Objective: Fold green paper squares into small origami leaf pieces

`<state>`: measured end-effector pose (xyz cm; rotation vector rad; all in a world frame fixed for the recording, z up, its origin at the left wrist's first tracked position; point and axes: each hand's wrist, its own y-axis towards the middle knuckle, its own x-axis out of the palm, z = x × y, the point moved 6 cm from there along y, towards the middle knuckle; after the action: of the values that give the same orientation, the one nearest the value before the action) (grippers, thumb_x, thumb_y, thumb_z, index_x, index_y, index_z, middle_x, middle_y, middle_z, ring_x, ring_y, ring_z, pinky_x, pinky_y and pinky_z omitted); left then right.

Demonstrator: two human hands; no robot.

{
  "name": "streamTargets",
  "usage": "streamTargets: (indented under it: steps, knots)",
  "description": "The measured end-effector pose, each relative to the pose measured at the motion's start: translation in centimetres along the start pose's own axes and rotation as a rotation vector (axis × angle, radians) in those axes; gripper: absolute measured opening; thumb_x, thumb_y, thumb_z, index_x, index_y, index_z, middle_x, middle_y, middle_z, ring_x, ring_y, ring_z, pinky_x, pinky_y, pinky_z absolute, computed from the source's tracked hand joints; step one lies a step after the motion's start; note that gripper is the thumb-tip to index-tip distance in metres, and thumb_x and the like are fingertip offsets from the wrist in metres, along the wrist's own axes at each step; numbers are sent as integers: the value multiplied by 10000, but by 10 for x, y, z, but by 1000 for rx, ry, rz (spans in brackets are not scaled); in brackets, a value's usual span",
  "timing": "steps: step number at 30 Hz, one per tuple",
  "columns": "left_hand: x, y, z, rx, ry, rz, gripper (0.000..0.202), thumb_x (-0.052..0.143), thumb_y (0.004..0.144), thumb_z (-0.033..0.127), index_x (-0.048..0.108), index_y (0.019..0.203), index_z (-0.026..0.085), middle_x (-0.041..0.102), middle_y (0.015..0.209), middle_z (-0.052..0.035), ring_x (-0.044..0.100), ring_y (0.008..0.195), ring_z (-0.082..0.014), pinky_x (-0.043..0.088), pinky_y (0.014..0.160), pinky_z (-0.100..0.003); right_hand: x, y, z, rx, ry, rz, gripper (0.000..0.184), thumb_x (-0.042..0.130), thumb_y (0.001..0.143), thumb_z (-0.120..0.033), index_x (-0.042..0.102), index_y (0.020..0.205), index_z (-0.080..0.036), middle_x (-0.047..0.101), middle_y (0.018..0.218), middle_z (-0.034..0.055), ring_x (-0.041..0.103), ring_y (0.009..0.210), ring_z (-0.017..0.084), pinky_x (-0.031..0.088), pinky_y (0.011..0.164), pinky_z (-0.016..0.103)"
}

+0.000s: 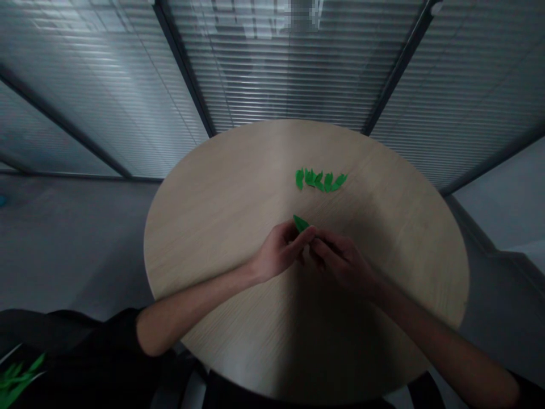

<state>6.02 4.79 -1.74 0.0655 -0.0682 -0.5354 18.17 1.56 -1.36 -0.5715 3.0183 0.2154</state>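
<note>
Both of my hands meet over the middle of a round wooden table (pixel 221 204). My left hand (pixel 281 250) pinches a small green folded paper piece (pixel 300 222), whose tip sticks out above the fingers. My right hand (pixel 338 260) is closed beside it, fingertips touching the same piece from the right. Farther back on the table lies a short row of several similar green folded pieces (pixel 320 180), well apart from my hands.
Glass walls with horizontal blinds and dark frames stand behind the table. More green paper (pixel 17 378) shows at the bottom left, off the table near my lap. Grey floor surrounds the table.
</note>
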Motion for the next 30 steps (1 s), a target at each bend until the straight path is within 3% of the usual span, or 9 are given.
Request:
streamTargets:
  steps: [5,15,19,30]
  knots:
    - [4,-3,-2,-28,97,-111,632,536,993,670,578,628,156,505,503,20,456,445,-79,341,406,-199,5,0,0,14,130,-94,359,553,1056,-485,651,886,-185,557,687,-26,474,529,88,394,473,209]
    - [8,-5,-4,-16,37,-212,722,476,1012,712,686,667,113,658,562,-63,531,470,-89,427,443,-187,9,-2,6,76,159,-141,378,544,1058,-509,652,915,-176,679,784,27,513,541,91,436,485,212]
    - [10,-4,-9,-57,-54,-262,753,481,988,751,720,690,102,709,607,-104,597,497,-113,458,457,-202,10,-3,5,83,152,-135,431,538,1059,-530,668,883,-158,663,761,34,548,578,104,453,533,233]
    - [7,-5,-10,-104,-17,-258,772,455,980,774,712,672,116,714,611,-125,662,531,-157,454,447,-221,10,-4,7,73,177,-128,432,519,1071,-514,673,877,-160,646,739,23,535,545,96,430,506,228]
